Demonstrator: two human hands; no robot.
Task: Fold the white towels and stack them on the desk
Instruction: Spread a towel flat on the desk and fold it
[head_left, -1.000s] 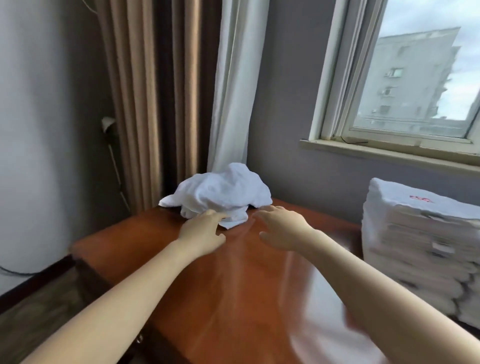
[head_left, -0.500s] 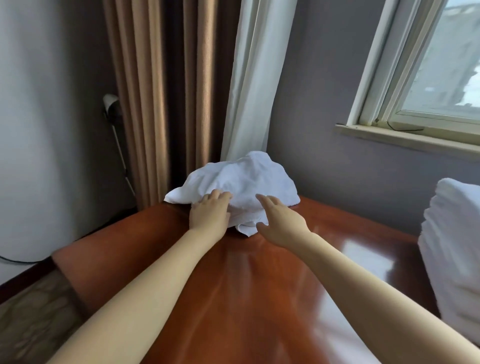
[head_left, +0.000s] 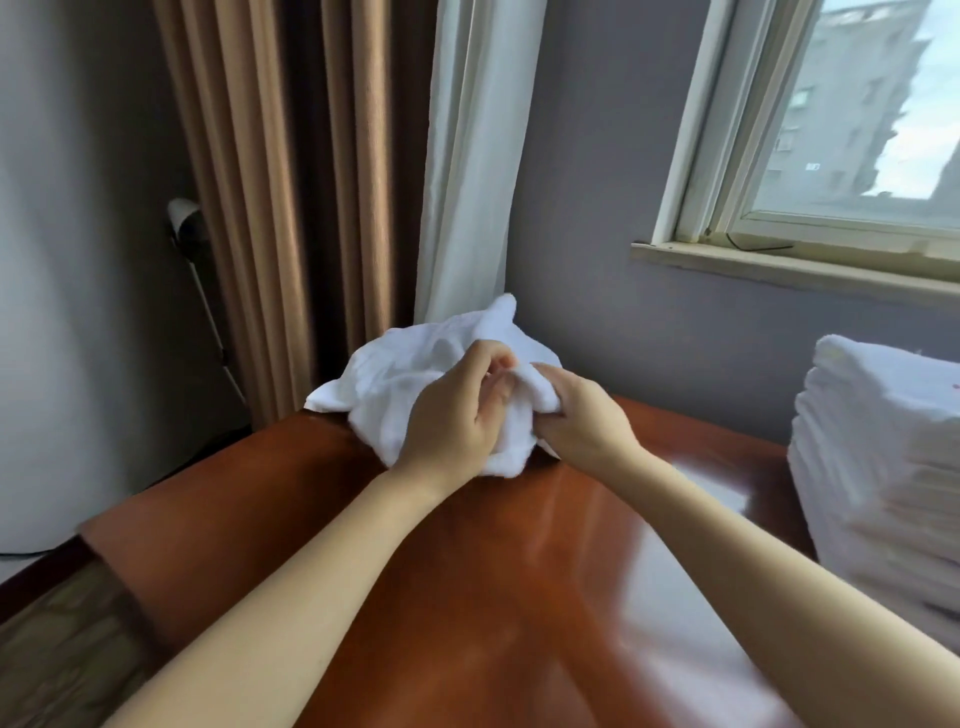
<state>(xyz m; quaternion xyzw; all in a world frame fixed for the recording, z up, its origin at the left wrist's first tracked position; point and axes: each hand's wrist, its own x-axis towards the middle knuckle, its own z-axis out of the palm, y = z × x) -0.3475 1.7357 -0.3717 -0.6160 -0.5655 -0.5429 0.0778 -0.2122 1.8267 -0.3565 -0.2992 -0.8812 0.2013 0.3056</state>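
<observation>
Head cam, the only view here: both hands are digging into the crumpled white towel (head_left: 400, 374), which is sitting at the far left corner of the bench (head_left: 467, 597), right up against the curtains (head_left: 322, 208). The left hand (head_left: 454, 421) is curling its fingers into a bunch of cloth near the top. The right hand (head_left: 582, 423) is pinching a fold right next to it, so the two are nearly touching. My guess is they're hunting for an edge or corner, so the thing can get shaken out flat before folding.

Over at the right edge of the bench, the stack of folded towels (head_left: 883, 467) is sitting well apart from the messy one. That's probably leaving the shiny middle free as folding space.

As for labels or writing, nothing's really showing. There's a tiny reddish speck on top of the stack, way too small to read. No brand is showing on the towel either.
</observation>
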